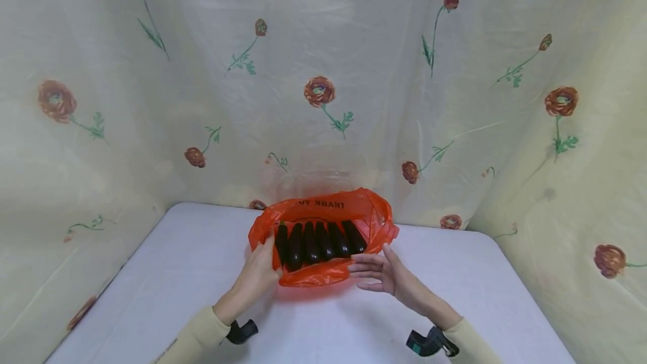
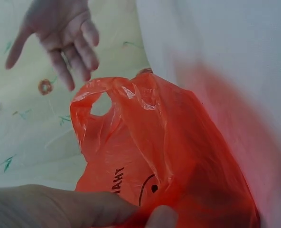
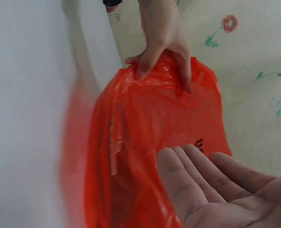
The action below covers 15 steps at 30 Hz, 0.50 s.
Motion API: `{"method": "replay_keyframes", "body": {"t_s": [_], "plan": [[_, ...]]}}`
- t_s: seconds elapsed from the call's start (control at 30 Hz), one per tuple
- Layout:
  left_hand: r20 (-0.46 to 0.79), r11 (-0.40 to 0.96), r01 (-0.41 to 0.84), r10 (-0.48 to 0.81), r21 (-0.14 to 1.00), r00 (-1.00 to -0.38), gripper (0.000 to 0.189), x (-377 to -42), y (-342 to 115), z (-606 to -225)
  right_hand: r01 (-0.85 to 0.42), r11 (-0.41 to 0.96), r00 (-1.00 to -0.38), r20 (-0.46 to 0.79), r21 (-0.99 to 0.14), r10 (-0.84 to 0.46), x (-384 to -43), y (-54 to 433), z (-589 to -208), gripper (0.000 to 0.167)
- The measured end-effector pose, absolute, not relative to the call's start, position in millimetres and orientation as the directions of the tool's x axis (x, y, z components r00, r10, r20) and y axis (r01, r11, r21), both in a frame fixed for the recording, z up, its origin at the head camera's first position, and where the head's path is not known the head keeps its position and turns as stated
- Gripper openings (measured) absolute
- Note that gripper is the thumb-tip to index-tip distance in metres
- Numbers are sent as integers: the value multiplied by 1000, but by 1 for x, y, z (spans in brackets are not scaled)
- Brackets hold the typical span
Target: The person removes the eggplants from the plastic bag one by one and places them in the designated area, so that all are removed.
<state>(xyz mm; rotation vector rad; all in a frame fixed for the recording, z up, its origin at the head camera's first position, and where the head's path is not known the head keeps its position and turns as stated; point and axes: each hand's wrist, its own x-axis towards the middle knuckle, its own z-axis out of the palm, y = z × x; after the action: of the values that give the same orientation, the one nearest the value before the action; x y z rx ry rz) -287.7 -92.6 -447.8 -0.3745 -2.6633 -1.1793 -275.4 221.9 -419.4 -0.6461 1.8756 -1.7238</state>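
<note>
An orange-red plastic bag (image 1: 315,280) with "THANK YOU" print stands at the far part of the table, its mouth spread wide. Inside it, several glossy dark eggplants (image 1: 311,243) lie side by side in a row. My left hand (image 1: 260,265) pinches the bag's left rim between thumb and fingers; the right wrist view shows this left hand (image 3: 165,45) with bunched plastic under its thumb. Close to the bag's front right rim is my right hand (image 1: 386,275), fingers extended and holding nothing. A loop handle of the bag (image 2: 178,137) shows in the left wrist view.
A white-covered table (image 1: 323,330) carries the bag. Behind it and at both sides hangs a pale curtain (image 1: 374,117) printed with red flowers. Dark straps with camera mounts (image 1: 432,342) sit at both wrists.
</note>
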Motion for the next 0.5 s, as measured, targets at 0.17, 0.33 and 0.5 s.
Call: {"method": "replay_keyframes", "body": {"t_s": [0.17, 0.33, 0.5], "plan": [[287, 629, 329, 171, 705, -943, 88, -285, -91, -448, -54, 67, -802, 3, -996, -598, -285, 211, -403, 74], [319, 621, 363, 187, 694, -929, 87, -284, -90, -448, -70, 19, -848, 49, -997, -528, -296, 204, -390, 71], [341, 620, 409, 232, 669, -911, 89, -279, -85, -447, -61, -12, -889, 60, -998, -455, -306, 202, -386, 69]]}}
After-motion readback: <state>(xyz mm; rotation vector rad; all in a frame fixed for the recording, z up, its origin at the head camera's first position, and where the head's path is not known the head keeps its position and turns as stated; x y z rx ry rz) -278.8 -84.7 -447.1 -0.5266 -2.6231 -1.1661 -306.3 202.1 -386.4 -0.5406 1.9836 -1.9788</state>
